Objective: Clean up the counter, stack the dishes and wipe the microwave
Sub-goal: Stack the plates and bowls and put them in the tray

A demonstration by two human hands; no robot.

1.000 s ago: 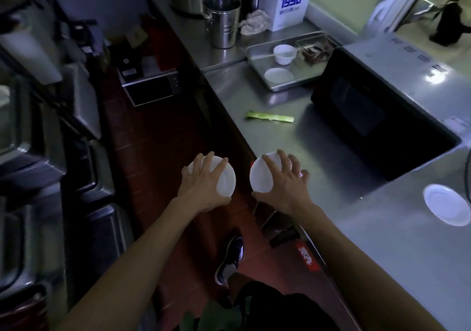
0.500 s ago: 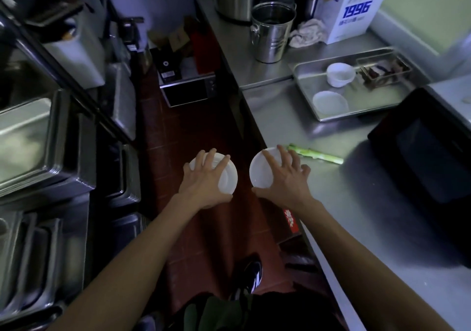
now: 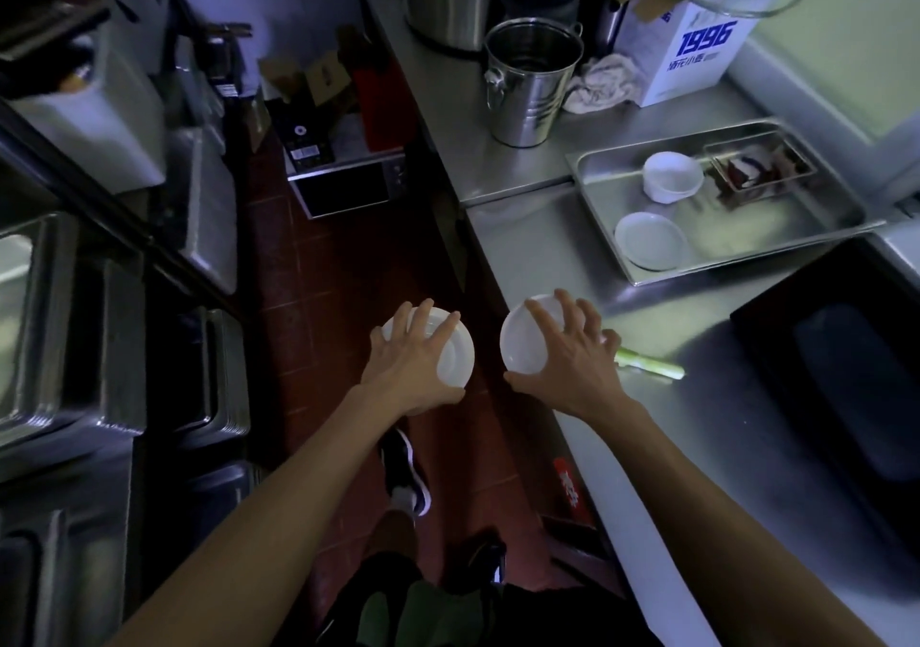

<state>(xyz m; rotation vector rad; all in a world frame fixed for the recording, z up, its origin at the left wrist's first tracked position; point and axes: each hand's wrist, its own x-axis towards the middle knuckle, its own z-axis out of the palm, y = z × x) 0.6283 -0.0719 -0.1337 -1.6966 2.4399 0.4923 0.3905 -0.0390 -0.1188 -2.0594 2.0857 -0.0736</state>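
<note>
We hold two small round white plastic dishes at centre frame. Our left hand (image 3: 415,362) has its grip spread over one white dish (image 3: 453,355) above the red tiled floor (image 3: 318,298). Our right hand (image 3: 572,357) grips the other white dish (image 3: 520,342) at the edge of the steel bench (image 3: 547,228). The black microwave (image 3: 846,387) sits at right, and a steel tray (image 3: 747,233) with a white plate (image 3: 649,240) and a white bowl (image 3: 672,176) sits upper right.

microwave (image 3: 841,397) cut off at right edge, small tray's (image 3: 756,168) contents indistinct
</note>
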